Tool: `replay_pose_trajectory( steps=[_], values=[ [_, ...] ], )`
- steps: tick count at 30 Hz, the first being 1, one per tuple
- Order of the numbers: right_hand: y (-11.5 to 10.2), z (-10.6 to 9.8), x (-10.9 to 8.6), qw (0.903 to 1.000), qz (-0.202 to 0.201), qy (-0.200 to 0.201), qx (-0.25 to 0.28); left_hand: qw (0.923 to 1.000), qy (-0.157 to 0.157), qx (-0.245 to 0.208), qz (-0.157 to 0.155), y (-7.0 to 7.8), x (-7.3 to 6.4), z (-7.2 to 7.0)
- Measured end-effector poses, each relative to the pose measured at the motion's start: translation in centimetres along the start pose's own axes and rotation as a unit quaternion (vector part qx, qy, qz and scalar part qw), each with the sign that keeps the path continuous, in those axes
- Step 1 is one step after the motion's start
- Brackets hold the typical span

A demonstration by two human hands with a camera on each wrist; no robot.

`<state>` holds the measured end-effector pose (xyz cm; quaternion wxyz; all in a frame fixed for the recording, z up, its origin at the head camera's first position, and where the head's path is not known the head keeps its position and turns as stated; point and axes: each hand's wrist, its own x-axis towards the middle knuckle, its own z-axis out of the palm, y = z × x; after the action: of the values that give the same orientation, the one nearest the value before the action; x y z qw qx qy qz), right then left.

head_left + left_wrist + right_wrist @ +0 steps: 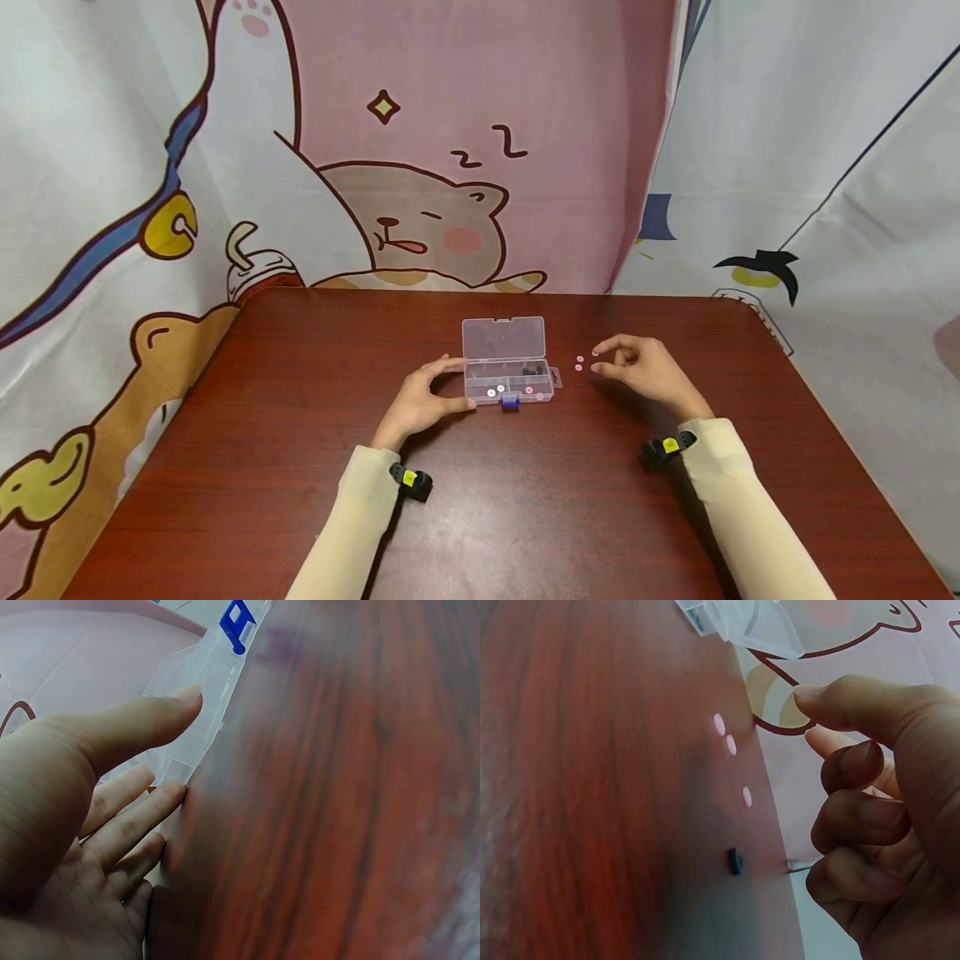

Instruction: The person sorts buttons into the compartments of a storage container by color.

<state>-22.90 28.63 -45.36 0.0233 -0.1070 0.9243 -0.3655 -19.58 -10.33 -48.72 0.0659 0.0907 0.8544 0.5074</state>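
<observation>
A clear plastic compartment box [483,383] stands on the table, its lid [503,338] raised at the back and a blue latch [510,402] at the front. Inside lie white discs, pink discs and several black pieces in separate compartments. My left hand [422,402] holds the box's left end, thumb [169,720] at the front corner and fingers at the end and back. To the right, my right hand [647,368] hovers by small pink discs [579,367], thumb and index finger apart, the other fingers curled. Three pink discs [731,745] show in the right wrist view.
A small black piece [736,861] lies on the table near the pink discs, with a thin metallic thing [801,865] beyond it, partly behind my right fingers. The brown wooden table [337,350] ends at a printed cloth [585,150] behind.
</observation>
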Motion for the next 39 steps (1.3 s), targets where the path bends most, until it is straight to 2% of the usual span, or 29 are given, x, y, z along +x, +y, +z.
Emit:
replay_pose_trajectory(
  steps=[17, 24, 30, 39],
  values=[
    [2.5, -0.7, -1.6, 0.9988, 0.037, -0.031, -0.012, 1.0, 0.001, 0.002, 0.003, 0.0, 0.0, 0.0],
    [3.4, -0.9, -1.9, 0.9979, 0.047, -0.04, -0.022, 0.9997, 0.003, 0.022, 0.011, -0.3, 0.3, 0.0],
    [3.9, -1.0, -2.2, 0.997, 0.059, -0.035, -0.035, 0.9998, 0.002, 0.017, 0.006, -0.2, 0.3, 0.0],
    [4.2, -1.0, -2.3, 0.9963, 0.08, -0.02, -0.022, 0.9999, 0.002, 0.011, 0.0, -0.2, 0.2, 0.1]
  ],
)
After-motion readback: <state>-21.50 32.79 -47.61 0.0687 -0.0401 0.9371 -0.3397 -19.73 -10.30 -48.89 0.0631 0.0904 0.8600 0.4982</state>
